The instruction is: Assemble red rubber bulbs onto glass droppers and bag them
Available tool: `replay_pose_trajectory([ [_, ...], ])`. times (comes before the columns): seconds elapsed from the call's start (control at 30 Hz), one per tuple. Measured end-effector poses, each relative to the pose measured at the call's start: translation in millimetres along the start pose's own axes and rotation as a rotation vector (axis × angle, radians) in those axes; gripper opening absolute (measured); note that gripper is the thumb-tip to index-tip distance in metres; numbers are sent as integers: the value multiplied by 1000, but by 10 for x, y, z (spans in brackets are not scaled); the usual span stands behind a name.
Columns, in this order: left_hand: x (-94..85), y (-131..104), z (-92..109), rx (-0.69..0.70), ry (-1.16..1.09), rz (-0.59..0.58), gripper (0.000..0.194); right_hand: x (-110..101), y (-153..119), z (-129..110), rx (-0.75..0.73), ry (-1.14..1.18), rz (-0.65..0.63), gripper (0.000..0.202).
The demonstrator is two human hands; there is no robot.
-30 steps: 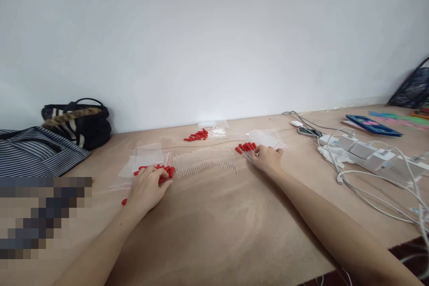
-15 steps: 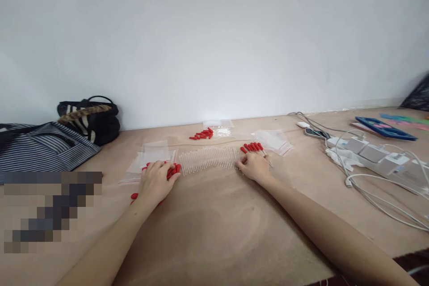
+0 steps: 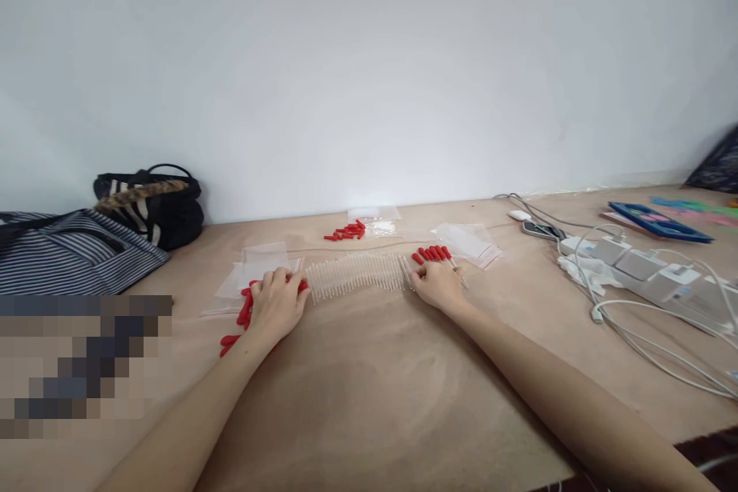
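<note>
A row of thin clear tubes [image 3: 357, 273] lies side by side on the table between my hands. My left hand [image 3: 280, 304] rests with curled fingers over a pile of red rubber bulbs [image 3: 245, 310], its thumb and forefinger closed around a bulb at the row's left end. At the other end, my right hand [image 3: 439, 284] pinches the end tube [image 3: 407, 271], which leans slightly apart from the others. Just beyond the right fingers are several tubes with red bulbs on their tops [image 3: 433, 253]. The left palm hides part of the pile.
Small red pieces [image 3: 346, 231] lie at the back by a clear bag [image 3: 373, 212]. More plastic bags [image 3: 470, 241] lie to both sides. Chargers and cables [image 3: 646, 265] crowd the right, near a blue tray [image 3: 660, 221]. A striped bag [image 3: 86, 254] and a black bag [image 3: 173, 207] stand left.
My left hand has shifted slightly, uncovering more red bulbs on its left. The right fingers have moved a little off the row, with the end tube now apart from it.
</note>
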State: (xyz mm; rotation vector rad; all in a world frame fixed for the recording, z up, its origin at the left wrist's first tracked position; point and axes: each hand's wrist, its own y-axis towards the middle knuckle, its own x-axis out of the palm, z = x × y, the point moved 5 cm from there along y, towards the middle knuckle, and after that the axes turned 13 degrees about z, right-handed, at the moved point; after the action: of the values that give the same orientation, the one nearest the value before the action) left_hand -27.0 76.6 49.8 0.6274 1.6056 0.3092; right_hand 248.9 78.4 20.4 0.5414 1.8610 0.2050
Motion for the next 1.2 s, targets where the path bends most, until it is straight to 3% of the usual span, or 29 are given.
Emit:
replay_pose_trajectory([
  [0.1, -95, -12, 61, -32, -202, 75, 13, -69, -20, -24, -104, 59, 47, 30],
  [0.2, -158, -104, 224, -125, -661, 121, 9, -152, -130, -135, -388, 164, 61, 23],
  [0.3, -104, -250, 473, -216, -1056, -2, 11, -188, -292, -241, -654, 222, 6, 16],
  [0.4, -31, -354, 660, -198, -1098, -143, 8, -180, -371, -277, -748, 221, -45, 16],
  [0.5, -15, -371, 678, -127, -985, -144, 4, -167, -379, -273, -759, 213, -75, 16],
  [0.63, -71, -353, 677, 27, -921, -116, 23, -155, -371, -257, -711, 227, -83, 21],
  [0.73, -93, -352, 723, 91, -864, -159, 15, -112, -373, -269, -646, 226, -95, 27],
  [0.9, -61, -340, 746, 44, -870, -142, 13, -47, -395, -329, -595, 203, -88, 14],
  [1.2, -67, -326, 711, -139, -1005, -166, 17, -114, -485, -411, -553, 312, -5, 9],
])
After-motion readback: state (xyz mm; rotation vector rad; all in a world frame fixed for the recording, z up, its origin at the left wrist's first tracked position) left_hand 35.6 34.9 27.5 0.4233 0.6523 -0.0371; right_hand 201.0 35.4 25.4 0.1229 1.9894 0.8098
